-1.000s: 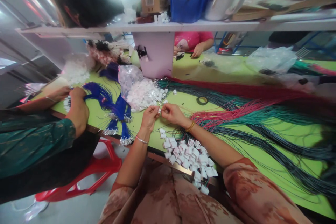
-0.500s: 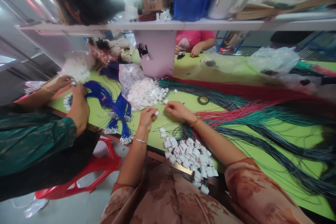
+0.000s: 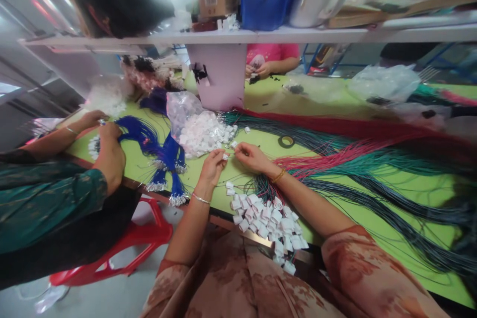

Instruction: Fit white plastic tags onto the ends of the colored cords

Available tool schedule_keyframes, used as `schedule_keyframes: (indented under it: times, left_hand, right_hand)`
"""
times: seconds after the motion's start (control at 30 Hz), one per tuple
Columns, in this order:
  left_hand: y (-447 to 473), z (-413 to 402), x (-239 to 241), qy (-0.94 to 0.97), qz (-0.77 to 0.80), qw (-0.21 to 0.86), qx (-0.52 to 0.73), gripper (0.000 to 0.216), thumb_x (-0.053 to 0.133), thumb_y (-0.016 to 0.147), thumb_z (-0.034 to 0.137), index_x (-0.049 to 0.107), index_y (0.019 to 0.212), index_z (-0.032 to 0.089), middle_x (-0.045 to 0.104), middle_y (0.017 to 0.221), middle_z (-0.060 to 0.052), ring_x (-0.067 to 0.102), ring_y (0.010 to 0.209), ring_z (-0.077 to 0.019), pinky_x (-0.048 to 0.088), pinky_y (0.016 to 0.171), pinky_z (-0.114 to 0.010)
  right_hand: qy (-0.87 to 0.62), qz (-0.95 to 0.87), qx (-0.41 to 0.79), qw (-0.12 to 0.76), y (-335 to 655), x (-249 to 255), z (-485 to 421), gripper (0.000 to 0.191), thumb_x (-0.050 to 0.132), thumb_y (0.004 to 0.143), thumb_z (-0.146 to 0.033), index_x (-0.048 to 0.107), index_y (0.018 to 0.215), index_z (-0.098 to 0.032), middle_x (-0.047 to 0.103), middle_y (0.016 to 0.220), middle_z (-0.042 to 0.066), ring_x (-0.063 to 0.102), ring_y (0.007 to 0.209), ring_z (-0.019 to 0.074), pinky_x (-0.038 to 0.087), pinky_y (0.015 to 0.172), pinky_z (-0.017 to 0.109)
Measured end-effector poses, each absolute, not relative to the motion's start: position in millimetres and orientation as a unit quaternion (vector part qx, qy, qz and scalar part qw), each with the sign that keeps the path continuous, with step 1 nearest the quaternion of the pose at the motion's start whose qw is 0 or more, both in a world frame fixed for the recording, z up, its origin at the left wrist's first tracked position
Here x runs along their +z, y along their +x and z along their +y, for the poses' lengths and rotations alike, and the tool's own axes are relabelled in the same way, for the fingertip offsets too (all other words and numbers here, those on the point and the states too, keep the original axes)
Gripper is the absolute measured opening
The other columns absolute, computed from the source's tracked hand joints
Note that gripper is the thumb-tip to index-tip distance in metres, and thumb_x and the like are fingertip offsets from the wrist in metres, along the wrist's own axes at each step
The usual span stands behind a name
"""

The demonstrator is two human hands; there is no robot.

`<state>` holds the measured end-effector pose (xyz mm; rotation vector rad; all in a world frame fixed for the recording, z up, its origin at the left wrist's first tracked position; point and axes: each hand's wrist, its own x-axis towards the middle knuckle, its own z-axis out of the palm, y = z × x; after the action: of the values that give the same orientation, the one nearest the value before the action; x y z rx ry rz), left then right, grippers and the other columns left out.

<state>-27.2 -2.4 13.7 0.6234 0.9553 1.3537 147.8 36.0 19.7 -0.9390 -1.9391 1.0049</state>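
Observation:
My left hand (image 3: 212,168) pinches a small white plastic connector housing (image 3: 225,157) between thumb and fingertips. Just to its right, my right hand (image 3: 252,157) is closed in a pinch on a thin wire, whose end points toward the housing; the wire is mostly hidden by the fingers. Below my hands, a pile of white connectors with wires attached (image 3: 266,216) lies at the table's front edge. Behind my left hand, loose white housings (image 3: 203,133) spill from a clear plastic bag (image 3: 181,108).
Long bundles of red wires (image 3: 335,126) and dark wires (image 3: 395,203) cover the right side. A roll of black tape (image 3: 286,142) lies behind my right hand. Blue wires (image 3: 173,159) lie leftward, near a co-worker's arms (image 3: 112,159). A shelf (image 3: 316,35) spans overhead; a red stool (image 3: 149,243) stands below.
My left hand has shifted slightly right, bringing the white housing nearer my right hand's fingertips. Across the table, the person in pink has brought their hands together.

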Motion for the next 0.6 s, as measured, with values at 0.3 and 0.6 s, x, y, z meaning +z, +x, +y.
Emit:
schedule_keyframes:
  times: [0.3,0.6]
  left_hand:
    - [-18,-2,8,0.284,0.364,0.651,0.602,0.028,0.078,0.067,0.023,0.062,0.088,0.014,0.068,0.086,-0.005,0.056,0.066,-0.0074,0.042,0.062,-0.019]
    - [-11,-3,9,0.342,0.384,0.616,0.597,0.026,0.077,0.069,0.029,0.064,0.086,0.014,0.067,0.088,-0.005,0.052,0.063,-0.0066,0.04,0.061,-0.02]
  right_hand:
    - [-0.392,-0.752,0.381,0.368,149,12,30,0.02,0.051,0.079,-0.032,0.053,0.068,-0.016,0.049,0.06,-0.003,0.039,0.056,0.009,0.031,0.055,0.022]
    - [-0.409,-0.756,0.372,0.351,149,16,30,0.017,0.048,0.076,-0.029,0.05,0.064,-0.016,0.047,0.057,-0.004,0.036,0.053,0.0087,0.027,0.052,0.022]
